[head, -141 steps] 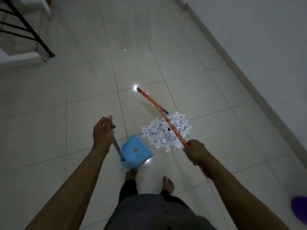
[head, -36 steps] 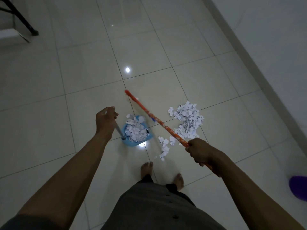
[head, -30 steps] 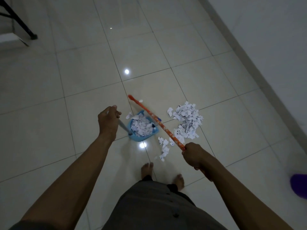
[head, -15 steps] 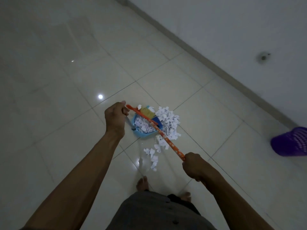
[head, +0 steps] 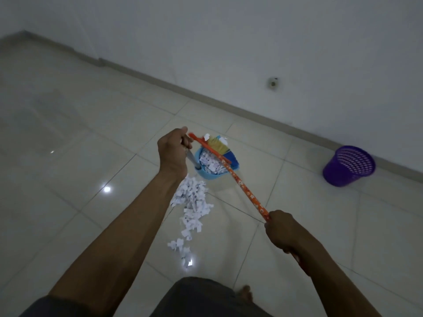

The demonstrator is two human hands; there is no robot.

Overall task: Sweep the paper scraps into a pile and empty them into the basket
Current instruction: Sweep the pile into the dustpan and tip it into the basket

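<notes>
Left hand [head: 172,152] grips dustpan [head: 207,173] handle; right hand [head: 282,229] grips broom [head: 242,185]. Scraps [head: 192,202] partly in dustpan, rest on floor [head: 91,133] nearer. Basket [head: 348,165] far right by wall [head: 229,42].

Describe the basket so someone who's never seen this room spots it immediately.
Follow the white wall rightward along the tiled floor. Near its foot sits the basket, well apart from the blue dustpan. It alone is purple, round, with mesh sides and an open top.
</notes>
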